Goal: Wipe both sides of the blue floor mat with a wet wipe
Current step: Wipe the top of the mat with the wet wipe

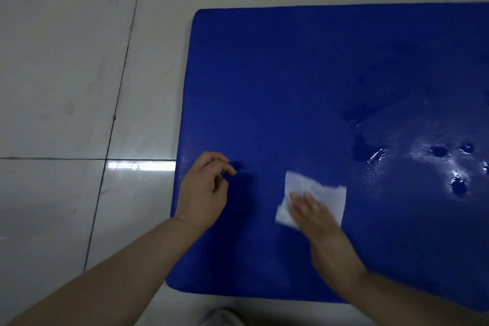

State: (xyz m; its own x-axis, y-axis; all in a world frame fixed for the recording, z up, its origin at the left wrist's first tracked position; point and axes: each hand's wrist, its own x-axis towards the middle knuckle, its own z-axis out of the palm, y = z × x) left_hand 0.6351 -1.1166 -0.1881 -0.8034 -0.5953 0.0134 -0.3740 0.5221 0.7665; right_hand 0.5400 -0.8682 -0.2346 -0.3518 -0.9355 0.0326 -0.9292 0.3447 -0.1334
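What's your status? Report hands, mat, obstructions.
Right hand flat on wet wipe, pressing it to blue floor mat. Left hand loosely curled over mat's left edge, holding nothing. Wet patches at right. Nothing in the way.

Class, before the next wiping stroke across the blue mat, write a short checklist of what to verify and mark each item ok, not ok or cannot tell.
1. Wipe lies on the mat: ok.
2. Right hand rests on the wipe with straight fingers: ok.
3. Left hand is near the mat's left edge; whether it presses the mat down: cannot tell.
4. Mat lies flat on the tiled floor: ok.
5. Wet patches on the right are wiped up: not ok.
6. Underside wiped: cannot tell.
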